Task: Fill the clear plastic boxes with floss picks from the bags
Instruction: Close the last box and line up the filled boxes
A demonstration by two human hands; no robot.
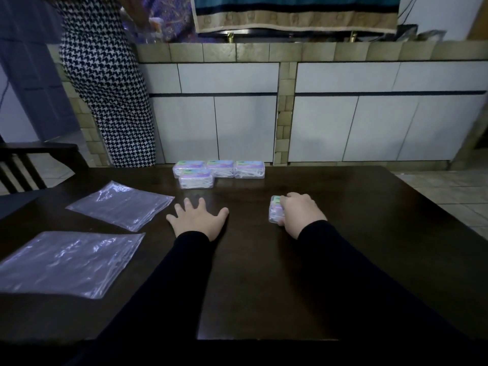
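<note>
**Last box in hand, four already parked at twelve o'clock**

I see four filled floss pick boxes (pixel 218 172) grouped at the desk's (pixel 369 220) far edge, at twelve o'clock, likely set clear of the work area. My right hand (pixel 301 213) curls over a fifth floss pick box (pixel 275 209) at one o'clock, gripping it on the desk. My left hand (pixel 198 219) lies flat at eleven o'clock, fingers spread, grasping nothing. Two flat plastic bags (pixel 120 204) (pixel 66 262) lie at nine and ten o'clock, seemingly emptied.
</note>
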